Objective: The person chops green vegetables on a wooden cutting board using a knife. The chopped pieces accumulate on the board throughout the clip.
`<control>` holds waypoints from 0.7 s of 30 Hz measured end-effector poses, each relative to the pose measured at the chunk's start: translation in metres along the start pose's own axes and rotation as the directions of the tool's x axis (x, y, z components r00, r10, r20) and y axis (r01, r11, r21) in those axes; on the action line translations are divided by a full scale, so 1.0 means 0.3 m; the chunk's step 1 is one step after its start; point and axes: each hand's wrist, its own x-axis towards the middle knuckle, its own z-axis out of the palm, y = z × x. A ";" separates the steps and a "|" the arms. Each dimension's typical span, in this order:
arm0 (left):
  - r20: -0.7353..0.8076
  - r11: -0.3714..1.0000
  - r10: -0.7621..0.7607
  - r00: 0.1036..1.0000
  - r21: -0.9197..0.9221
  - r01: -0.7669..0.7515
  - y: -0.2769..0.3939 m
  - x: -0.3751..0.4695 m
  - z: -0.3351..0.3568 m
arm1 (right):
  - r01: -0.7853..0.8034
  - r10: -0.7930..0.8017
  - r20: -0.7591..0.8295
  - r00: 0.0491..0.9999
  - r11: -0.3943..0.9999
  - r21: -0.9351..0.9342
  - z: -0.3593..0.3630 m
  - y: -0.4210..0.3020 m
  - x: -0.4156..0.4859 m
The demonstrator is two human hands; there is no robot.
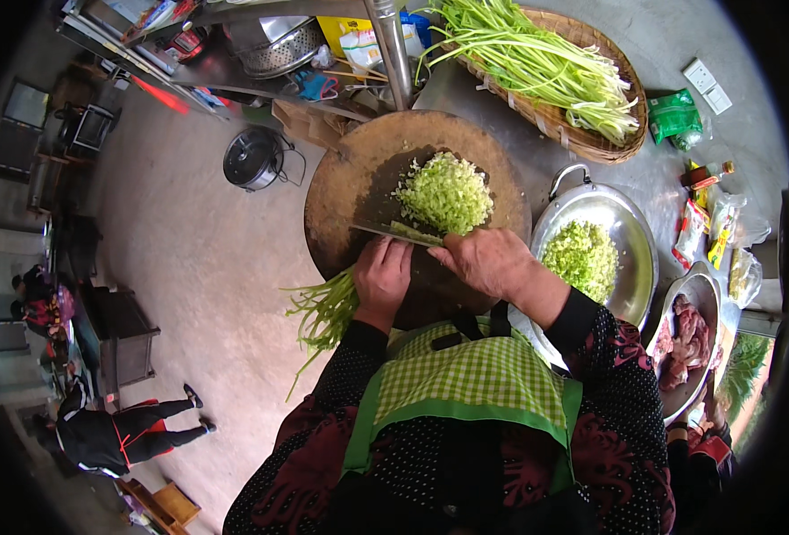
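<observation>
On a round wooden chopping block [341, 167], my left hand [382, 277] grips a bunch of long green celery-like stalks [324, 311], whose leafy ends hang over the block's edge. My right hand [488, 261] is closed around the handle of a kitchen knife, its blade [381, 229] lying across the stalks close to my left fingertips. Just beyond the blade sits a heap of finely chopped pale green stalk [448, 192]. To the right of the block, a wide metal pan [635, 267] contains more chopped greens [580, 259].
A woven basket [608, 40] of whole stalks stands at the back. Raw meat [690, 341] fills a metal bowl at right, near a sauce bottle [705, 175] and packets. A metal shelf post [391, 53] rises behind the block. An electric cooker [254, 157] and another person [110, 431] are at left.
</observation>
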 end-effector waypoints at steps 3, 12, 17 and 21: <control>-0.002 1.000 0.001 1.000 -0.005 -0.001 -0.004 0.003 0.001 | 0.021 -0.020 -0.031 0.999 1.000 0.011 0.041 -0.010 0.055; -0.020 0.998 0.059 0.998 -0.003 -0.059 0.004 0.010 -0.007 | -0.027 0.037 -0.110 0.993 0.995 0.093 0.060 -0.001 0.106; -0.023 0.995 0.083 0.996 0.049 -0.081 0.008 0.006 -0.008 | -0.002 0.005 -0.120 0.993 1.000 0.027 0.053 -0.021 -0.019; 0.015 0.995 0.077 0.997 0.066 -0.077 0.012 0.011 -0.007 | -0.006 0.012 -0.216 0.976 1.000 0.026 0.112 -0.031 -0.005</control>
